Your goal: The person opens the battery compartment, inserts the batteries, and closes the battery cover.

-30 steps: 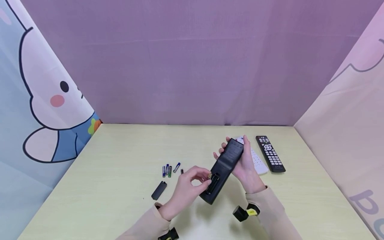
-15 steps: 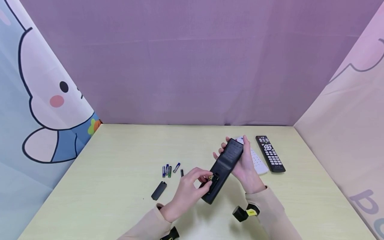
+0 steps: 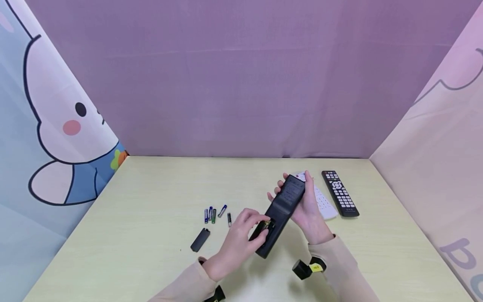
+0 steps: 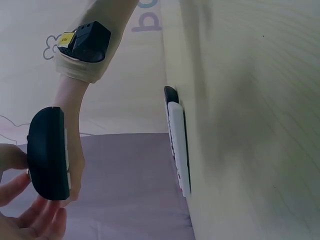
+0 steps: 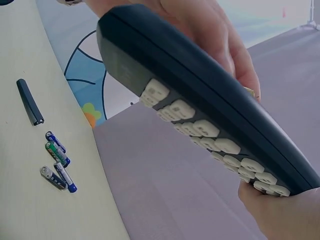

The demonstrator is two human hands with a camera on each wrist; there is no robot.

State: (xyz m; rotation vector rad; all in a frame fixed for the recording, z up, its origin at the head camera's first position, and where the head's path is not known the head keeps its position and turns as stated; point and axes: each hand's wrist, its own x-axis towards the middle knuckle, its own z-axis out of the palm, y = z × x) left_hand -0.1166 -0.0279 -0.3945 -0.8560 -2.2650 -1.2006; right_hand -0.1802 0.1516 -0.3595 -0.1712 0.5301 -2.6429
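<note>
A black remote control (image 3: 287,198) is held up over the table, back side facing up, its battery compartment uncovered. My right hand (image 3: 310,216) grips its far end from beneath, thumb along one side. At the compartment, the thumb and index finger of my left hand (image 3: 238,240) pinch a small gold-coloured battery (image 3: 266,225), which lies within the opening. In the right wrist view, white buttons show on the underside of the remote control (image 5: 210,95), and the battery's gold edge (image 5: 250,92) peeks out by the left fingers. The left wrist view shows the remote control (image 4: 47,155) end-on.
Left of the hands lie several loose batteries (image 3: 213,216) and a black battery cover (image 3: 200,240). A white remote (image 3: 325,203) lies partly behind the right hand, with another black remote (image 3: 340,193) to its right. Fabric walls enclose the table (image 3: 151,235).
My left hand has shifted slightly right, bringing the battery from the compartment's edge down into the opening. My right hand and the remote control have barely moved.
</note>
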